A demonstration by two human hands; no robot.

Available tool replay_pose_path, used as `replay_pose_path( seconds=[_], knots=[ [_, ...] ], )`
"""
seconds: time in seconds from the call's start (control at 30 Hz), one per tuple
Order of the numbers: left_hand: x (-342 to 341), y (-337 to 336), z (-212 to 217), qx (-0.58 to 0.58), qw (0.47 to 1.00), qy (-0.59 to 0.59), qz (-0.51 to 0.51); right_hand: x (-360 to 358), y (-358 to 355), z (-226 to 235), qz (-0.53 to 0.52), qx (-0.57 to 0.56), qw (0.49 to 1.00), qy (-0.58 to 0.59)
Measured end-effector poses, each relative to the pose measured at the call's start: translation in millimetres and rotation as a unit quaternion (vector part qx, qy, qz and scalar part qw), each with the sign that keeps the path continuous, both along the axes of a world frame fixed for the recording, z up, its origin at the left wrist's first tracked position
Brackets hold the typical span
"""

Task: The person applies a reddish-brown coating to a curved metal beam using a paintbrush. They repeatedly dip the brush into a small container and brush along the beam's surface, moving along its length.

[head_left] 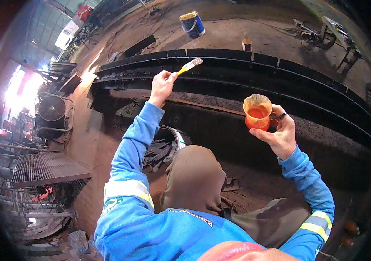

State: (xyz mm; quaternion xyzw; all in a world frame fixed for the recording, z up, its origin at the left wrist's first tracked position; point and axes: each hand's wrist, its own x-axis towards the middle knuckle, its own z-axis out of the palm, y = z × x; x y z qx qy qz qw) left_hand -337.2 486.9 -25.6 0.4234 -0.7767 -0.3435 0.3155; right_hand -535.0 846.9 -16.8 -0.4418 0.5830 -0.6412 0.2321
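Black steel beam, long and curved by the lens, runs from left to right across the upper middle of the view and serves as the landmark. Just in front of it, toward its left part, the left hand is curled shut around the yellow handle of a paintbrush. The brush's long axis slants up and to the right, handle low by the hand, pale bristles pointing at the beam's top edge and touching or nearly touching it; I cannot tell which. Nearer the person and toward the beam's right part, the right hand wraps its fingers around an orange plastic cup held upright, mouth up, with orange paint inside. Beyond the beam, on the dirt floor, stands a blue paint can with a yellow rim, and a small bottle stands to its right. Blue sleeves with reflective bands reach in from the lower edge. Left of the beam's end lies a metal grate.
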Motion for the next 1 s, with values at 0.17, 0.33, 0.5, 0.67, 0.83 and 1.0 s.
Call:
replay_pose_path(
  seconds=[0.17,0.33,0.5,0.67,0.83,1.0],
  knots=[
    [6.3,-14.9,18.4,0.056,0.996,0.054,0.051,1.2,-1.5,-1.6,0.017,0.018,1.0,-0.01],
    [-6.1,-10.5,-5.9,0.215,0.969,0.09,0.084,1.4,-2.0,-3.7,0.022,0.021,1.0,-0.001],
    [-33.6,43.5,-14.4,0.215,0.971,0.105,-0.026,-0.8,-0.7,-8.0,0.026,0.024,0.999,-0.016],
    [-35.1,25.7,-13.6,0.133,0.989,0.054,0.031,-0.9,-2.4,-10.6,0.034,0.015,0.999,-0.013],
    [26.0,-20.9,-4.8,-0.036,0.993,0.009,0.116,0.6,-3.2,-8.0,0.019,0.017,1.0,0.018],
    [-17.0,23.4,13.7,-0.336,0.932,-0.117,0.064,-4.6,-4.6,-18.3,0.026,0.019,0.999,0.002]
  ],
)
